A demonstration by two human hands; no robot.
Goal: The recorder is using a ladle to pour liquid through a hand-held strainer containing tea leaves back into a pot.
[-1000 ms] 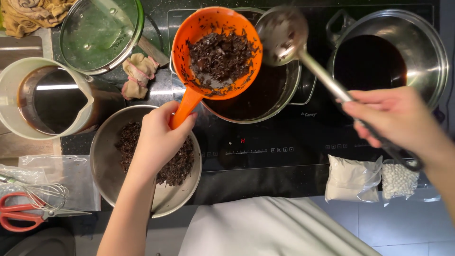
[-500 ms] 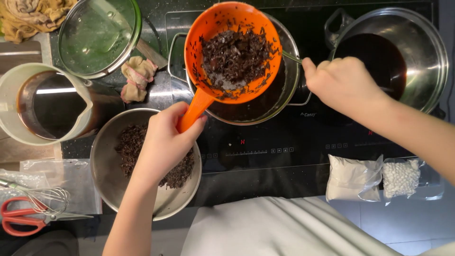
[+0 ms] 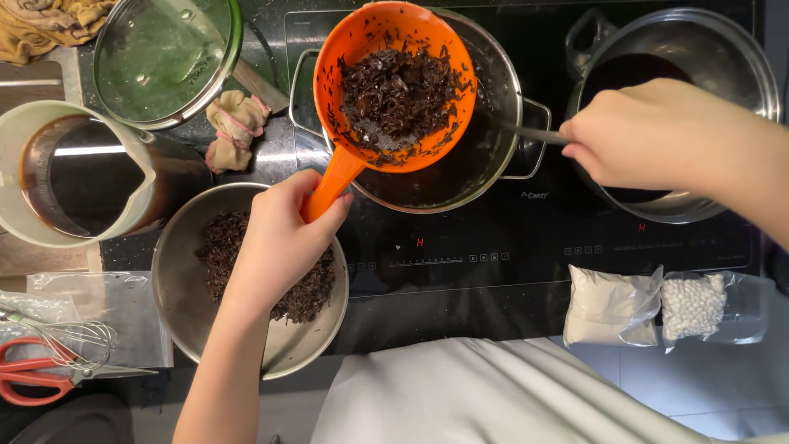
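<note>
My left hand [image 3: 283,238] grips the handle of an orange strainer [image 3: 394,86] heaped with dark wet tea leaves, held over a steel pot [image 3: 460,164] on the black cooktop [image 3: 493,255]. My right hand [image 3: 649,136] holds a metal ladle handle [image 3: 538,134] whose bowl dips into that pot, hidden under the strainer. Below my left hand sits a steel bowl [image 3: 177,279] with more dark leaves.
A second steel pot [image 3: 740,57] of dark liquid stands at the right burner. A white jug [image 3: 49,168] of dark liquid, a glass lid [image 3: 164,57] and a rag [image 3: 234,127] lie left. Red scissors [image 3: 41,378], a whisk [image 3: 70,333], and two plastic bags [image 3: 649,304] sit near the front.
My right hand swung the ladle down from above the strainer and lowered its bowl into the pot beneath it. The strainer shifted slightly right over the pot.
</note>
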